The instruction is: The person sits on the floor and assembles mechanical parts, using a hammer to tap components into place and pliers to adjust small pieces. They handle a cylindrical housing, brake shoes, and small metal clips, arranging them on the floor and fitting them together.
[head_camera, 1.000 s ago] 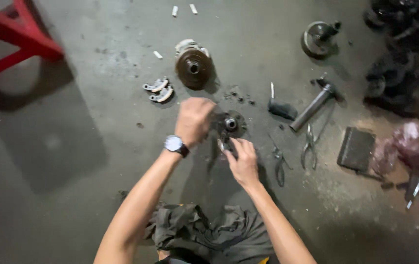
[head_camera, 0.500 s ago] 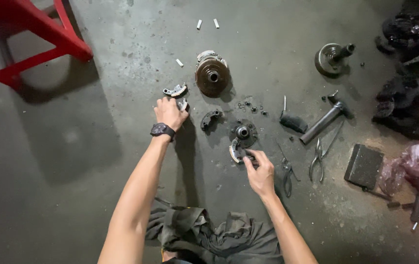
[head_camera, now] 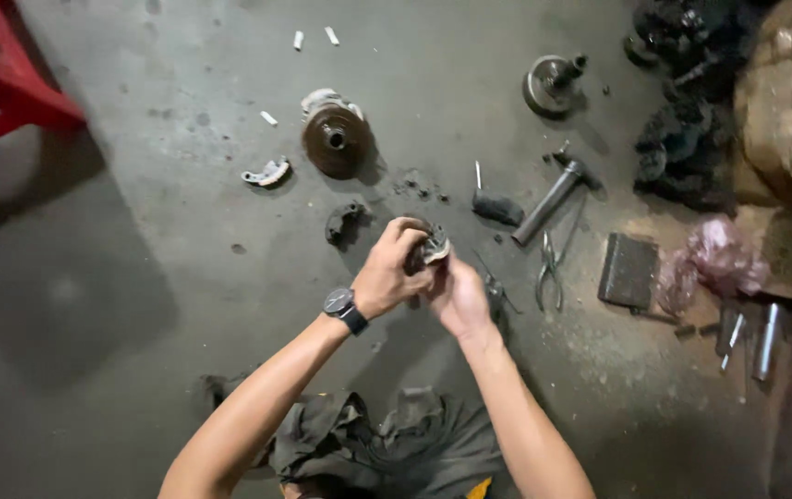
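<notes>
- Near the middle of the frame, both hands now meet over the concrete floor (head_camera: 137,277); half a second ago the left hand (head_camera: 394,273) was stretched up-left toward the curved shoe piece (head_camera: 266,173).
- Small round metal part (head_camera: 433,248) is off the floor, pinched between the hands; its axis I cannot tell.
- Left hand curls closed over it, wristwatch (head_camera: 344,306) showing.
- Right hand (head_camera: 459,294) cups it from below, fingers folded.
- Brown clutch drum (head_camera: 334,140) lies above-left, pliers (head_camera: 549,270) to the right.

— What does the workshop floor look like?
— Bare grey concrete floor (head_camera: 137,305), oil-stained and gritty, under dim, uneven light.
— Any furniture?
— A red stool (head_camera: 8,92) stands at the upper left, casting a soft shadow.
</notes>
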